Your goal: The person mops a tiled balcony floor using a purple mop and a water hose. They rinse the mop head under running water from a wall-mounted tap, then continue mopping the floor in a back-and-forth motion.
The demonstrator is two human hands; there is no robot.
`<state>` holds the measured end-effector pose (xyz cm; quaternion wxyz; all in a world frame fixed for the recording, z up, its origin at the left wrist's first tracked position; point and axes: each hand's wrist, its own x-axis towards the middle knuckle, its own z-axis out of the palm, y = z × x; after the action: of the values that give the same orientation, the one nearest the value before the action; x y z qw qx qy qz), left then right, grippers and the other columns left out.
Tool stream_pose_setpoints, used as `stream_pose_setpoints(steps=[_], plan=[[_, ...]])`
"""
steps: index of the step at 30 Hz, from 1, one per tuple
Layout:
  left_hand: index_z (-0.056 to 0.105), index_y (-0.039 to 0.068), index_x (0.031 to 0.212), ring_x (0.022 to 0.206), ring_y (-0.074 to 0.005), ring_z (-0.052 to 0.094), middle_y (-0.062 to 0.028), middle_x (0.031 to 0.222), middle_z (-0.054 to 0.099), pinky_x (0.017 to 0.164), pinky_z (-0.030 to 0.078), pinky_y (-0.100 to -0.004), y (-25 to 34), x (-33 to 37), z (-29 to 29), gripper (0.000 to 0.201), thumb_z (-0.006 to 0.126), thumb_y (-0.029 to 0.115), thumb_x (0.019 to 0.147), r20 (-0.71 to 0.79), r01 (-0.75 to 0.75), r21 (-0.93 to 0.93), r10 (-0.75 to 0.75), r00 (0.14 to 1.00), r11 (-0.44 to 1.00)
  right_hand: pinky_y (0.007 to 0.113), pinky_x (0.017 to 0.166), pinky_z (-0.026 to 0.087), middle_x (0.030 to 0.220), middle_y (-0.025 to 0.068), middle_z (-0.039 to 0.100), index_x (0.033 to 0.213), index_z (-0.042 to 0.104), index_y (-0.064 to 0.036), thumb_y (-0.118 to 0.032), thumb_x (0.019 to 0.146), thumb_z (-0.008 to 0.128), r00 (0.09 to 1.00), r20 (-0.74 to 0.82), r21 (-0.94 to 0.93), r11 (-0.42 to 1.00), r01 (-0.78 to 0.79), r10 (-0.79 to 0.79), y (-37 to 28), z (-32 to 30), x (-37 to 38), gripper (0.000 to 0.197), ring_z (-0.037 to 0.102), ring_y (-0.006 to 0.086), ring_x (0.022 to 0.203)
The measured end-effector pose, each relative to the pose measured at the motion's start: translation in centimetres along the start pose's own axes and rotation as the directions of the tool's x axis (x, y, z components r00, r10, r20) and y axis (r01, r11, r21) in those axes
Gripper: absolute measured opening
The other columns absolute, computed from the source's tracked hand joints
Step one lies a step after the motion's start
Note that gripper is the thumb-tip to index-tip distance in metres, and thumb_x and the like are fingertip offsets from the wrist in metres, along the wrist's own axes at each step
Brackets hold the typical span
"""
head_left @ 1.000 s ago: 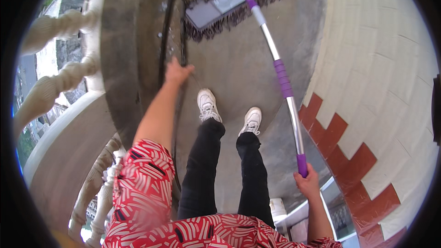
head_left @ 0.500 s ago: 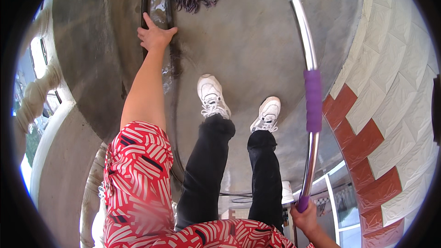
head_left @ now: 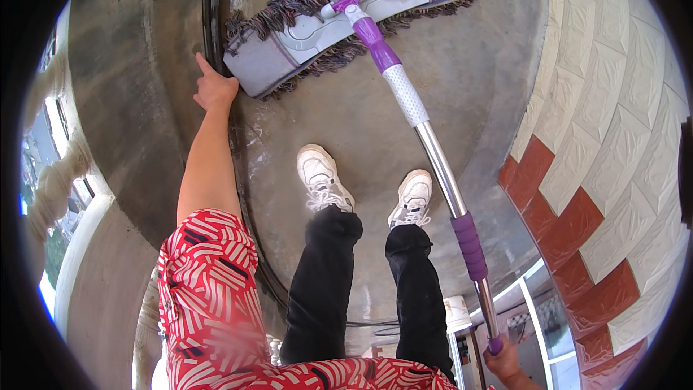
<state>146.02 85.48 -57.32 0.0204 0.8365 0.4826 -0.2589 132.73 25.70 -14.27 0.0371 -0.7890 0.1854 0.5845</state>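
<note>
A flat mop (head_left: 328,29) with a grey pad, a purple joint and a dark stringy fringe lies across the floor at the top of the view. Its silver handle (head_left: 437,166) slopes down to the lower right, where my right hand (head_left: 507,362) is closed around the purple end. My left hand (head_left: 215,92) reaches forward with fingers apart, next to a long black hose (head_left: 211,7) at the left. Its thumb comes close to the mop's left corner; whether they touch I cannot tell. Nothing shows in the left hand's grasp.
Two white shoes (head_left: 323,177) stand on the grey concrete floor (head_left: 375,126). A low wall with balusters (head_left: 61,166) curves along the left. Cream and red-brown tiles (head_left: 577,227) cover the wall at right. A white bucket (head_left: 456,313) is behind my legs.
The mop head has come closer to me and further into view, with its handle now slanting more. My left hand is lower and slightly further left in the picture. My right hand keeps its grip.
</note>
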Motion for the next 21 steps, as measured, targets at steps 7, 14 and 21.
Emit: stream_pose_setpoints(steps=[7,14,21], plan=[[0.024,0.013,0.128,0.088,-0.0407,0.055,-0.0244,0.094,0.057,0.079,0.042,-0.0466,-3.3,-4.2,-7.4,0.072,0.054,0.019,0.063,-0.025,-0.104,-0.248,0.101,0.995,0.963,0.037,0.060,0.048,0.070,0.0179,0.060,0.092,0.055,-0.0007,-0.020,0.066,0.066,0.985,0.172,0.092,0.996,-0.014,-0.002,-9.1,1.0,-2.8,0.034,0.061,0.0270,0.064],[0.035,0.009,0.112,0.077,-0.0460,0.054,-0.0257,0.083,0.058,0.071,0.043,-0.0506,-6.1,-12.6,-22.6,0.053,0.052,0.011,0.062,0.020,-0.128,-0.368,0.145,0.989,0.921,0.036,0.058,0.047,0.069,0.0147,0.058,0.096,0.054,-0.0042,-0.017,0.070,0.059,0.953,0.054,0.476,0.847,0.237,-0.298,-23.9,0.5,-3.1,0.030,0.057,0.0341,0.060],[0.038,0.004,0.101,0.085,-0.0397,0.054,-0.0204,0.089,0.058,0.082,0.039,-0.0453,-8.3,-15.0,-29.2,0.046,0.057,0.013,0.060,0.147,-0.096,-0.264,0.138,0.980,0.960,0.028,0.037,0.038,0.055,0.0036,0.049,0.078,0.050,-0.0034,-0.004,0.070,0.055,0.889,0.130,0.832,0.536,0.143,-0.438,-44.2,-9.2,-1.6,0.009,0.048,0.0113,0.040]])
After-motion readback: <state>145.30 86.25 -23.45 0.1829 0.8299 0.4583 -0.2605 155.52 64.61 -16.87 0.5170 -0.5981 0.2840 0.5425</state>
